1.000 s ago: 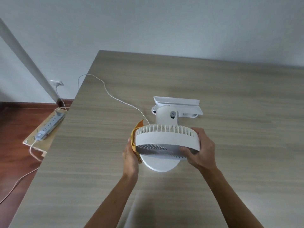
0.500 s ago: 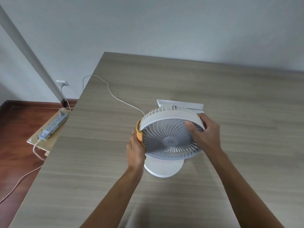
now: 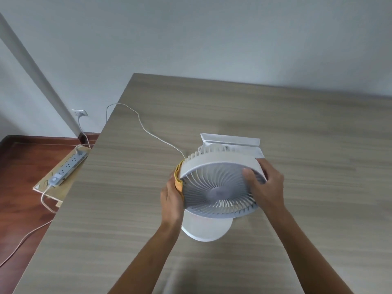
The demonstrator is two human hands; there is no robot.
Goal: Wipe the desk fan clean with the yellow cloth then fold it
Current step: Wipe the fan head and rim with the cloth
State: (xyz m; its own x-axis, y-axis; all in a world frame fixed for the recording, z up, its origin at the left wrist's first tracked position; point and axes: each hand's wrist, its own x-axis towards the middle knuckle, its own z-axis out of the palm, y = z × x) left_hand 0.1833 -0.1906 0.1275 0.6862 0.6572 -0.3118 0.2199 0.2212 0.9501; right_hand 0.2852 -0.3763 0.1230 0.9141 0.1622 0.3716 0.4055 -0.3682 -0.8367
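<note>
A white desk fan (image 3: pixel 218 187) stands on its round base (image 3: pixel 206 230) in the middle of the wooden table (image 3: pixel 307 124), its head tilted so the front grille faces me. My left hand (image 3: pixel 170 200) presses the yellow cloth (image 3: pixel 178 181) against the left rim of the fan head; only a strip of cloth shows. My right hand (image 3: pixel 265 185) grips the right rim, thumb on the grille.
A white cable (image 3: pixel 146 130) runs from the fan over the table's left edge. On the floor at left a power strip (image 3: pixel 69 168) lies on a board. A white rectangular piece (image 3: pixel 231 140) sits right behind the fan.
The fan head has tipped up from lying flat to facing me. Both hands stayed on its rim, the left one sliding the cloth along the left side.
</note>
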